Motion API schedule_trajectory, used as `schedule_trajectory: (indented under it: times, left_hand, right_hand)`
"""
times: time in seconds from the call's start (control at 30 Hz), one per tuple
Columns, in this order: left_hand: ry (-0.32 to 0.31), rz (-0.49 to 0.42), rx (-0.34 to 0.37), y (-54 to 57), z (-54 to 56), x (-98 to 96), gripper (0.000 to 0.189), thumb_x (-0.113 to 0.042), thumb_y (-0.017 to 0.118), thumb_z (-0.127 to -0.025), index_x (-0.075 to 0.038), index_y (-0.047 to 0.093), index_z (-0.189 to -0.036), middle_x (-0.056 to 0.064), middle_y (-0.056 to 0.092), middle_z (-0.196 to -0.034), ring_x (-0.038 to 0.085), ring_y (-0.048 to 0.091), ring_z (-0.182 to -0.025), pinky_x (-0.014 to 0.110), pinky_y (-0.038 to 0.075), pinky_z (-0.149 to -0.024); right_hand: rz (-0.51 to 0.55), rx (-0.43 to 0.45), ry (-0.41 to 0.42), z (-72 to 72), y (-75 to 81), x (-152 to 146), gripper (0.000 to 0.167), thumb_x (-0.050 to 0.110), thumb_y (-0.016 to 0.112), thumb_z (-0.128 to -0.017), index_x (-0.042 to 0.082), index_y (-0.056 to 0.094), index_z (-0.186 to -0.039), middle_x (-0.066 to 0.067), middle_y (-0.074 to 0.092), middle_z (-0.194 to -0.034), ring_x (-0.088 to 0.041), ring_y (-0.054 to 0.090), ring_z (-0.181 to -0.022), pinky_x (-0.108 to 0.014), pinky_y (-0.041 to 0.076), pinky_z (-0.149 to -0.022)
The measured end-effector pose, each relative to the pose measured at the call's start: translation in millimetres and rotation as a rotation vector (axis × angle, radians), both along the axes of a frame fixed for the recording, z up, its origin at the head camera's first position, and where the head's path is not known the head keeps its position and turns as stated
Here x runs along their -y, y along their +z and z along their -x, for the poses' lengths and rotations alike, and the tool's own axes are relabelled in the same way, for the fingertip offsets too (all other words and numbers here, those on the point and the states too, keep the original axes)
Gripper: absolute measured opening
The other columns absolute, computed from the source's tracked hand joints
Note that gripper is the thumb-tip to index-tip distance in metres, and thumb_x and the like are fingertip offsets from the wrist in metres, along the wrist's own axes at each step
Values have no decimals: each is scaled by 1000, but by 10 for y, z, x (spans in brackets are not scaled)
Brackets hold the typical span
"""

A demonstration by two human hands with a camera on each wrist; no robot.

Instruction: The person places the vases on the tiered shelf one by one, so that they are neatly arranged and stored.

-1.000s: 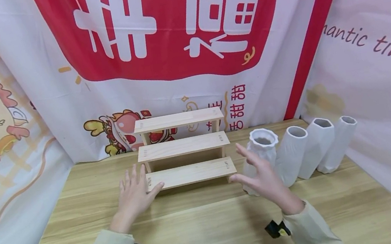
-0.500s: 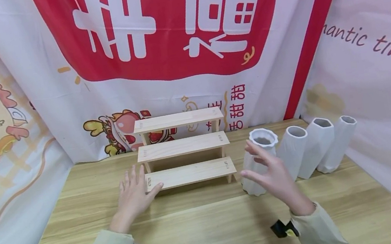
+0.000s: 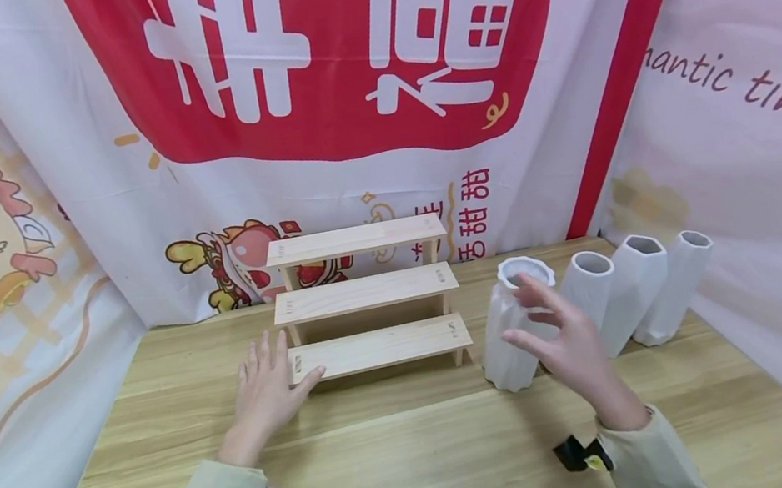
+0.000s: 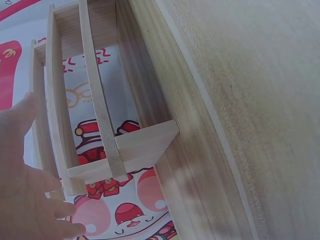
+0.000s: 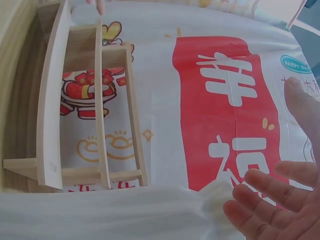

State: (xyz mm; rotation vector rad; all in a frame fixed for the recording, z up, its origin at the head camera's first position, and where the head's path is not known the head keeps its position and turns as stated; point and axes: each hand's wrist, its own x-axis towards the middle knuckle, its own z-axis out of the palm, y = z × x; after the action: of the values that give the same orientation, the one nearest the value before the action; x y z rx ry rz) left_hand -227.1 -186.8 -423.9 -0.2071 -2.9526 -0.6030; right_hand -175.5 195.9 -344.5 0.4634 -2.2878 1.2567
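Observation:
A three-step wooden shelf rack stands on the table against the back cloth. My left hand lies with spread fingers at the left end of its lowest step, the thumb over the board's front edge. To the right of the rack stands a white vase with a scalloped rim. My right hand is beside and in front of it, thumb and fingers apart, overlapping part of its body in the head view. In the right wrist view the same hand shows relaxed fingers around nothing.
Further right stand a round-mouthed white vase, a faceted white vase and a narrow white vase, close together. The wood-grain table is bordered by a printed back cloth and side cloths.
My right hand has moved right, from the gap between rack and scalloped vase to a place in front of the vases. My left hand stays at the rack.

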Motion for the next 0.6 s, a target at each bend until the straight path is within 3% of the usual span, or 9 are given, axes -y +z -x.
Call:
schedule_trajectory:
  times: [0.17,0.3,0.43,0.6]
  left_hand:
    - [-13,-14,7,-5,4,2,91,-57,47,-88,5,11,-144,30,-1,-147,49,-2,-132,60,-1,-105]
    - [-30,-26,13,-6,6,0,95,-63,43,-87,5,10,-145,29,-2,-148,48,-1,-132,60,3,-105]
    - [-37,-42,13,-12,8,1,93,-59,46,-88,4,9,-145,29,-2,-148,47,-1,-133,59,3,-106]
    - [-41,-54,9,-31,23,16,90,-52,51,-89,4,9,-145,29,-2,-148,47,-2,-133,59,3,-106]
  right_hand:
    - [9,-42,-23,6,-14,-51,66,0,78,-71,-1,49,-131,-18,61,-108,-25,57,-98,-42,51,-81]
    - [13,-31,-50,4,-24,-95,68,2,78,-71,0,47,-132,-17,62,-108,-24,57,-98,-30,51,-82]
    - [21,-16,-84,3,-32,-141,70,2,78,-71,1,46,-134,-16,61,-108,-23,57,-99,-16,47,-82]
    - [49,7,-122,4,-49,-198,69,2,78,-72,-1,46,-133,-18,61,-107,-25,57,-98,-13,46,-80]
